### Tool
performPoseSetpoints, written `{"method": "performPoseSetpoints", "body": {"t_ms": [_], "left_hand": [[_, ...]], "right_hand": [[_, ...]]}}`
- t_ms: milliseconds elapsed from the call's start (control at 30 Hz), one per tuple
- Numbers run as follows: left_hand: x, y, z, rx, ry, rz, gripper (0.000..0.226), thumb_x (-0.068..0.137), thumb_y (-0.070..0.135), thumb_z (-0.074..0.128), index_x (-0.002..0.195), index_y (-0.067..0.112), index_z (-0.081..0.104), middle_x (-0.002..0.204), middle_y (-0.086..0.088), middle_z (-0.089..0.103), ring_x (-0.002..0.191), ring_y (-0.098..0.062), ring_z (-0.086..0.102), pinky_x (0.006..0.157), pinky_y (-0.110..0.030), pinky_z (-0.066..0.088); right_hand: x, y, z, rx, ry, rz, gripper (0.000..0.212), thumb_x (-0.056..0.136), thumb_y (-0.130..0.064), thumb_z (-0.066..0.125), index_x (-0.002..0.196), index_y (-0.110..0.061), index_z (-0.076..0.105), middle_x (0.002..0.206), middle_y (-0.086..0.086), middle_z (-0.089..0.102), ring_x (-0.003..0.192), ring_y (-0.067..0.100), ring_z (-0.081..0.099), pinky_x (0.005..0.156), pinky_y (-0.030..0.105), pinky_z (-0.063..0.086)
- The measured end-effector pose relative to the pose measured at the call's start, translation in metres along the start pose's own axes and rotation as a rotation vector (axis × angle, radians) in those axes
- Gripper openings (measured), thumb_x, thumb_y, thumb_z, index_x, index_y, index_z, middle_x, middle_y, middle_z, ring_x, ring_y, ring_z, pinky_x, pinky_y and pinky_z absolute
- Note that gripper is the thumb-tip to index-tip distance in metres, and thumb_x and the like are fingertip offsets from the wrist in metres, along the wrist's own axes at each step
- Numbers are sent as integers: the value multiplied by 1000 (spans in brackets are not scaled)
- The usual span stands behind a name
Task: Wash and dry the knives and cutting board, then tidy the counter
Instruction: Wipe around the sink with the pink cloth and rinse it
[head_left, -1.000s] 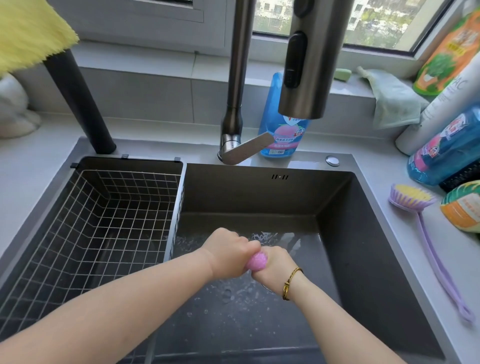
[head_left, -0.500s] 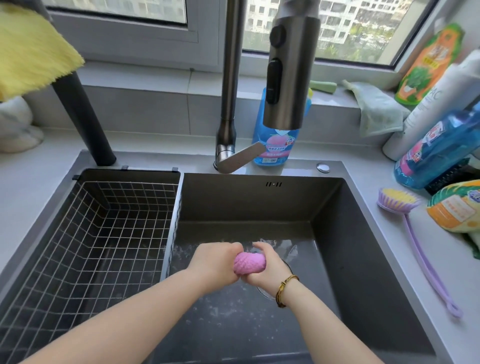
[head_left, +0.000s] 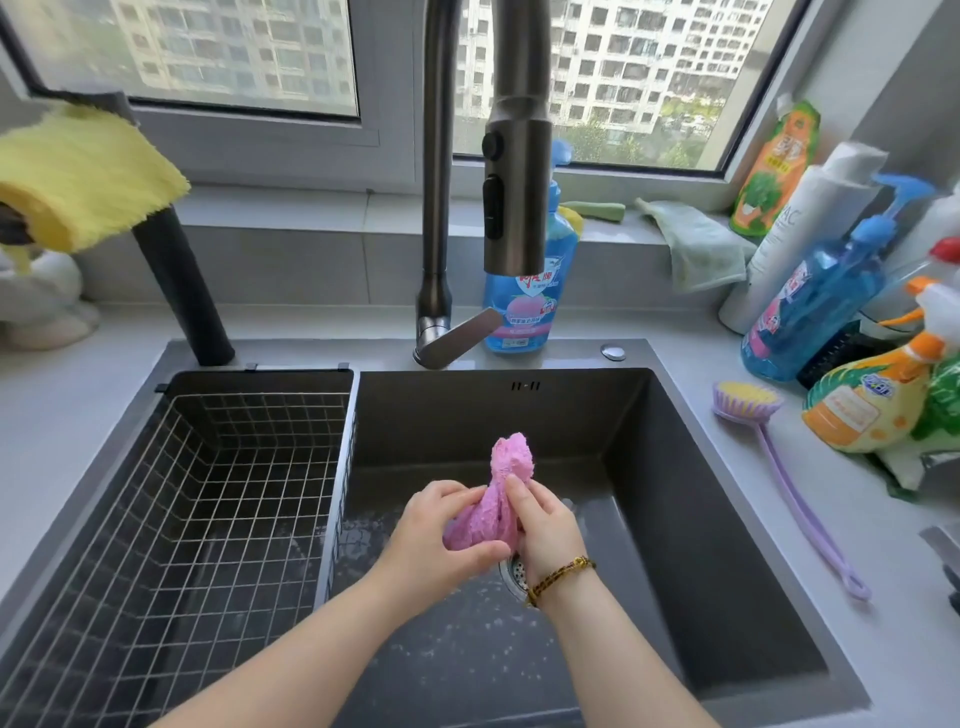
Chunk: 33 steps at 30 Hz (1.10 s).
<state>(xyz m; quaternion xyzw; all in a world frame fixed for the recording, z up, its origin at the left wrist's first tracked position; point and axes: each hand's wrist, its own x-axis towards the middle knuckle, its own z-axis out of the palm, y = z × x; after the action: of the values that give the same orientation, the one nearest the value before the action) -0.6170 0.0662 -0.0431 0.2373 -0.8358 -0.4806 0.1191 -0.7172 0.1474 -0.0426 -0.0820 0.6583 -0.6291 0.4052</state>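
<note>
Two hands on the pink cloth (head_left: 493, 499), wringing it out, I judge.
Left hand (head_left: 436, 530) and right hand (head_left: 545, 525) both grip it; I'd twist them opposite ways above the drain (head_left: 514, 571) just below.

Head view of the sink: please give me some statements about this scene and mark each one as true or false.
1. The left hand and the right hand both hold the pink cloth over the sink. True.
2. Water runs from the faucet. False: no stream shows.
3. The purple brush lies on the counter, right of the sink. True.
4. The wire basket holds knives. False: no knife shows in it.
5. The yellow cloth lies in the sink. False: it hangs on a black stand at the left.
</note>
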Motion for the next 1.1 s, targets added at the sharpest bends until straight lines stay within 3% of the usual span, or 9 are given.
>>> {"method": "performPoseSetpoints", "body": {"t_ms": [67,167,333,467,533,600,667,800,1100], "left_hand": [[-2,6,-3,-72,47,-15,58,66,57,63,117,33,50,103,24,43,103,1,44,79,-4,35],[-5,13,-8,-120,177,-17,35,77,21,71,108,27,55,99,19,49,93,3,49,72,-2,41],[-15,17,-13,-118,220,10,37,74,9,71,84,37,49,94,11,54,84,-5,54,69,-7,45],[-21,15,-24,-262,192,-75,39,78,0,65,86,37,54,92,14,62,88,-3,59,74,-14,49],[-23,14,-33,-424,109,-201,29,84,4,61,98,29,59,96,14,63,92,0,58,78,-15,50],[-25,13,-39,-486,39,-286,24,90,17,56,113,23,57,104,11,62,100,-4,57,84,-16,44],[-25,13,-42,-450,91,-294,14,90,27,55,104,26,59,99,12,63,95,-3,57,76,-13,44],[-26,14,-55,-543,264,-297,11,89,13,57,97,15,65,86,3,67,81,-9,63,67,-15,50],[-43,10,-92,-595,396,-231,13,81,6,65,85,18,66,81,1,68,77,-12,63,58,-11,52]], "right_hand": [[-5,-4,1,-37,-26,-49,18,93,-26,48,101,-19,62,103,11,67,102,26,63,92,45,51],[-12,-6,6,0,-38,-125,11,93,-21,49,104,-23,52,90,4,66,89,21,65,80,36,54],[-24,-10,17,-68,5,-300,7,89,-17,55,84,-17,51,79,-2,59,72,9,59,65,22,52],[-27,-13,23,-134,33,-358,22,92,-25,48,74,-16,57,78,13,59,76,26,58,78,41,53],[-28,-14,28,-140,0,-360,22,94,-25,45,77,-25,60,86,9,63,84,22,61,84,41,53],[-30,-14,36,-148,-27,-376,23,95,-21,44,81,-32,58,87,-6,63,86,8,60,78,24,54],[-32,-13,45,-183,-29,-396,24,96,-19,43,82,-35,55,87,-12,60,86,4,57,75,18,50],[-37,-14,58,-124,-35,-365,23,96,-21,41,81,-30,56,86,-5,60,84,11,57,81,32,52],[-42,-22,72,-138,108,-349,18,89,-23,56,75,-15,47,71,2,52,63,14,53,50,9,46]]}}
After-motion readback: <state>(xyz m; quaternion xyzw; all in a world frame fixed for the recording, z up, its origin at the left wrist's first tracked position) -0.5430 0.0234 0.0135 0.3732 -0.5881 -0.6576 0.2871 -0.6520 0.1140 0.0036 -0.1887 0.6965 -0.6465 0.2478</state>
